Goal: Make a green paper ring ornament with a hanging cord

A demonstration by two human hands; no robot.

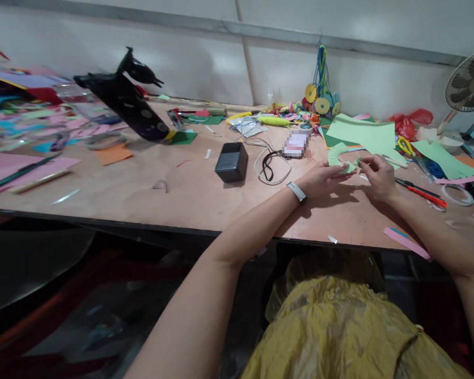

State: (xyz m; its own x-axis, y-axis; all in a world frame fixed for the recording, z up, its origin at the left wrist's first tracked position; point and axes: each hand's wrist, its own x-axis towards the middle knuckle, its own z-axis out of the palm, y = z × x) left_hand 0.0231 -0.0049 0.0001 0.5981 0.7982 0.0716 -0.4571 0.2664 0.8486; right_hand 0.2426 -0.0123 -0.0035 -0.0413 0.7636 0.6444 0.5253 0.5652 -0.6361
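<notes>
A pale green, curved paper ring (335, 152), with ridges like a wrapped strip, stands above the table in my left hand (324, 179). The left fingers and thumb close on its lower end. Beside it, my right hand (380, 176) pinches a small green paper piece (358, 162) at that same end. Whether this piece joins the ring cannot be made out. Under both hands lies the brown tabletop (324, 218), with shadows and small paper scraps.
Red-handled scissors (426, 195) and a roll of clear tape (457, 195) lie to the right. Green paper sheets (365, 137) are behind the hands. A dark box-shaped device (231, 162), a white cable (278, 181) and a phone (296, 143) sit leftward. A black stand (130, 108) leans farther left.
</notes>
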